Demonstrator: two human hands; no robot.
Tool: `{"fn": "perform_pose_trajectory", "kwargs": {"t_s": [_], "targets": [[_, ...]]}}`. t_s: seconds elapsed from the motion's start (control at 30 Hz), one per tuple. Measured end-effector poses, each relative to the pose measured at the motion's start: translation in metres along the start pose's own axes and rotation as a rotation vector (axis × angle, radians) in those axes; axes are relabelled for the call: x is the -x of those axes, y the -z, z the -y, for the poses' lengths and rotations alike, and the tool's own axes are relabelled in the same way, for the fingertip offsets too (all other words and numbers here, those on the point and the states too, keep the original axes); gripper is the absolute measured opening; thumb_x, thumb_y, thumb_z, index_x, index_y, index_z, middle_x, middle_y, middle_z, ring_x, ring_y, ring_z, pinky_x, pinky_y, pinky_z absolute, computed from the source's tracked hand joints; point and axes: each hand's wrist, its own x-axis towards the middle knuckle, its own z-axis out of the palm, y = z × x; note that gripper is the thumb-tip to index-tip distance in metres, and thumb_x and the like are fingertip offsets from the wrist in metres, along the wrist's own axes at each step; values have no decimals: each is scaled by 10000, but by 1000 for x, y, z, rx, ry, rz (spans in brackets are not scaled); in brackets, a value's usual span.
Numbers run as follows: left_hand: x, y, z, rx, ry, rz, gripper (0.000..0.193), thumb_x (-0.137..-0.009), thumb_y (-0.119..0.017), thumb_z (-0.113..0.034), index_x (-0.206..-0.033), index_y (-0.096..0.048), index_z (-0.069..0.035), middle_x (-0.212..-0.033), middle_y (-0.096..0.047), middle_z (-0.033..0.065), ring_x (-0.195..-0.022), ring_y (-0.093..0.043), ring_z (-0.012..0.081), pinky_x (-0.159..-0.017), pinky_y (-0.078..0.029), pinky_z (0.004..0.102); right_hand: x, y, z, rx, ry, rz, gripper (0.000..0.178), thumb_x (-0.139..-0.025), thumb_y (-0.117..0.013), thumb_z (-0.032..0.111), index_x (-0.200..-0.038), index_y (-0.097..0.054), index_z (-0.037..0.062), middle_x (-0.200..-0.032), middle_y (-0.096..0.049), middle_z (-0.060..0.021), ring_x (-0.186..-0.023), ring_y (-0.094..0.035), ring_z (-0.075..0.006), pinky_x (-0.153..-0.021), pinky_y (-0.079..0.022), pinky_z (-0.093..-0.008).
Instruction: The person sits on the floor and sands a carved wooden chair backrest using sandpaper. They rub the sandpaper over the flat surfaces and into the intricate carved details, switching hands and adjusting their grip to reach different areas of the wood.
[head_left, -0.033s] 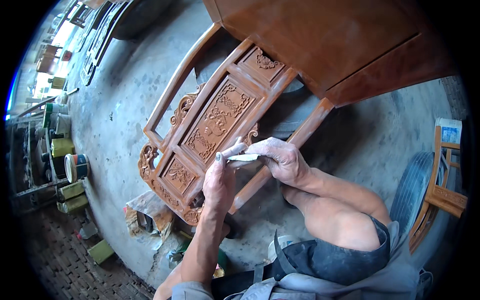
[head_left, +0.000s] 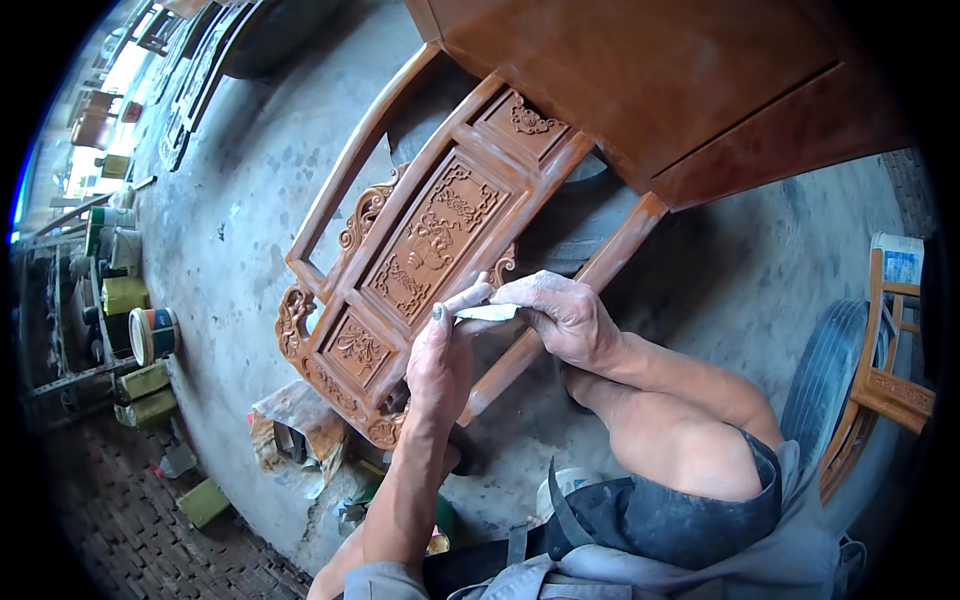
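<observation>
Both hands meet in front of a carved orange-brown wooden chair (head_left: 480, 190), which lies tipped over on the floor. My right hand (head_left: 565, 315), dusted white, is closed in a pinch on a small folded whitish sheet (head_left: 488, 313); its exact kind is hard to make out. My left hand (head_left: 438, 370) is closed at the sheet's other end, with thumb and forefinger against it and pale dust on the fingers. Part of the sheet is hidden in the fingers. Beyond the hands is the chair's carved back panel (head_left: 430, 245), and pale smears mark its rails.
A broad brown wooden panel (head_left: 640, 80) adjoins the chair at the far side. On the left stand a white tub (head_left: 153, 336) and several yellow-green cans (head_left: 145, 380). Crumpled paper (head_left: 295, 425) lies near the chair. At right are a tyre (head_left: 830, 350) and another wooden chair (head_left: 890, 400).
</observation>
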Motion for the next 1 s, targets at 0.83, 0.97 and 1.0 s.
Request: {"fn": "perform_pose_trajectory", "kwargs": {"t_s": [0.83, 0.97, 1.0], "targets": [[3, 72, 13, -1386, -627, -73, 492, -926, -695, 9, -1414, -672, -57, -1361, -728, 153, -1439, -530, 392, -1160, -419, 515, -26, 32, -13, 434, 71, 238, 137, -941, -686, 132, -838, -624, 67, -758, -652, -128, -673, -676, -349, -615, -550, -463], [12, 121, -5, -1443, -543, 53, 535, -969, -657, -3, -1497, -612, -74, -1419, -706, 102, -1516, -445, 386, -1219, -331, 530, -33, 89, -50, 779, 120, 154, 135, -928, -719, 142, -1025, -707, 48, -916, -710, -144, -843, -680, -365, -790, -543, -465], [15, 125, -11, -1457, -544, 125, 559, -963, -660, -17, -1515, -600, -78, -1447, -689, 98, -1525, -434, 385, -1222, -322, 538, -34, 94, -52, 774, 128, 152, 143, -924, -724, 136, -1035, -704, 48, -912, -705, -144, -830, -681, -368, -779, -546, -461]]}}
